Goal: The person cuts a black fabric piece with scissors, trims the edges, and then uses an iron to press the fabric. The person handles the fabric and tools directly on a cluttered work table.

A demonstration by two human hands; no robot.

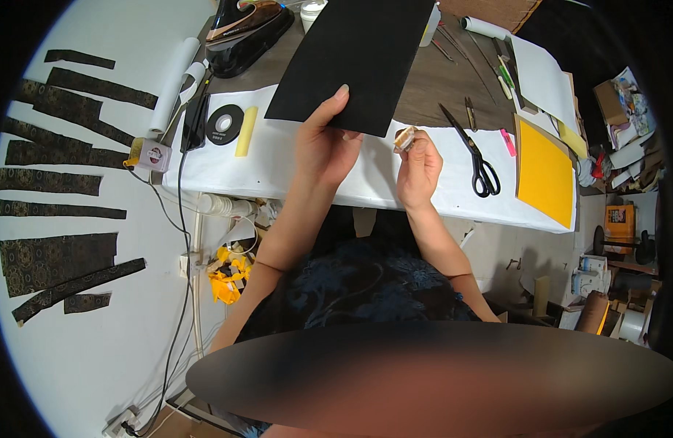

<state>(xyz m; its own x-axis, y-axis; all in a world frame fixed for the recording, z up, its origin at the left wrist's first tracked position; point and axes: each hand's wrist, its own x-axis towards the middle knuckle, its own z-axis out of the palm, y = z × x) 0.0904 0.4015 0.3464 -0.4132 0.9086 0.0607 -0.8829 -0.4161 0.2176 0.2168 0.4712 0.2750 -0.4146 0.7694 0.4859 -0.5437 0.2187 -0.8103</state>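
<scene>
My left hand (325, 146) grips the near edge of a stiff black sheet (355, 62), thumb on top and fingers underneath. The sheet is raised over the table and slants away from me. Just right of its near corner, my right hand (420, 169) pinches a small whitish and brown piece (404, 139) between thumb and fingers; its exact kind is hard to make out. The two hands are apart, above a white cloth (366, 171) on the table. Black-handled scissors (477, 157) lie to the right of my right hand.
An iron (241, 33) stands at the back left. Near it are a black tape roll (225, 124) and a yellow strip (246, 131). Small snips (469, 113), a pink piece (507, 142) and a yellow sheet (543, 174) lie right. Patterned dark strips (55, 255) hang on the left wall.
</scene>
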